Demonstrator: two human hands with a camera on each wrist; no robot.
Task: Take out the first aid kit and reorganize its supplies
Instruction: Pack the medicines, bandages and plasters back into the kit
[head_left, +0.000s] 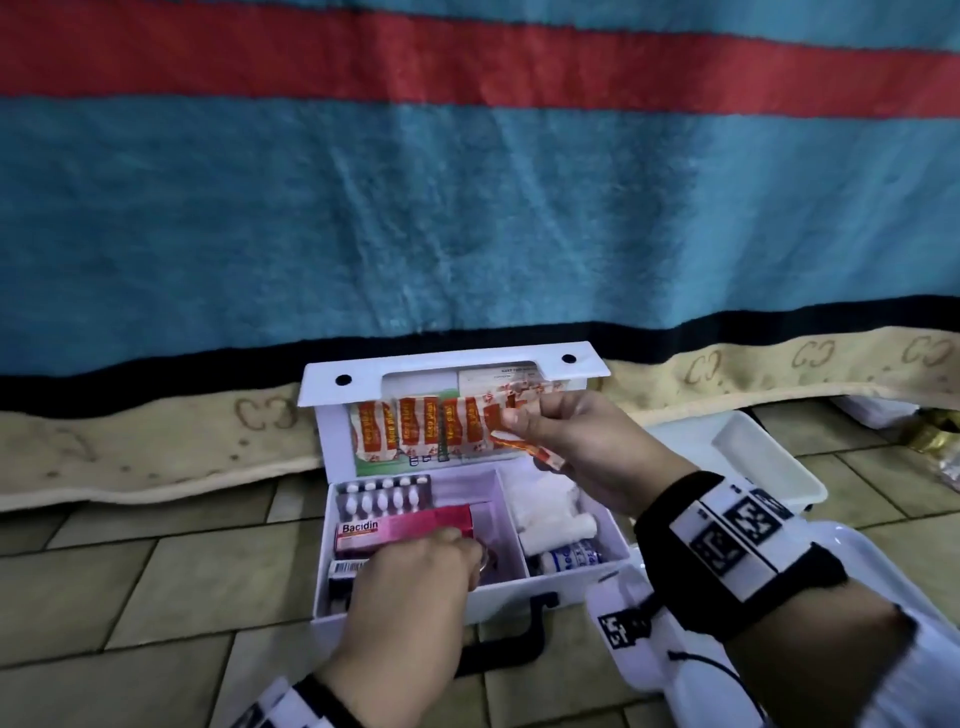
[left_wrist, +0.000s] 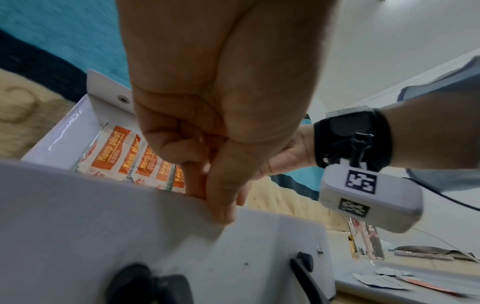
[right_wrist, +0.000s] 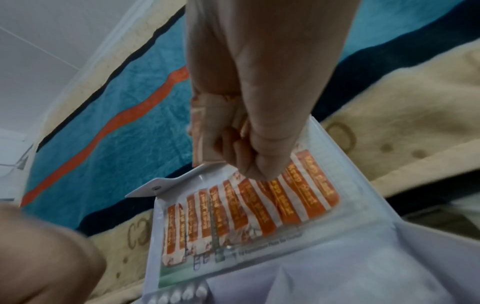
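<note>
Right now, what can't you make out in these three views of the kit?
- Head view: what the left hand pinches; its fingers cover a small shiny thing beside the Bacidin box.
- Left wrist view: the first aid kit interior, blocked by its front wall.
- Right wrist view: how many plasters the right hand grips; the fist hides them.
- Head view: the bottle label, too blurred to read.

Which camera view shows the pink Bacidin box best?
The head view: the Bacidin box lies in the kit's left compartment, name readable, with the left hand over it. Neither wrist view shows the box.
</note>
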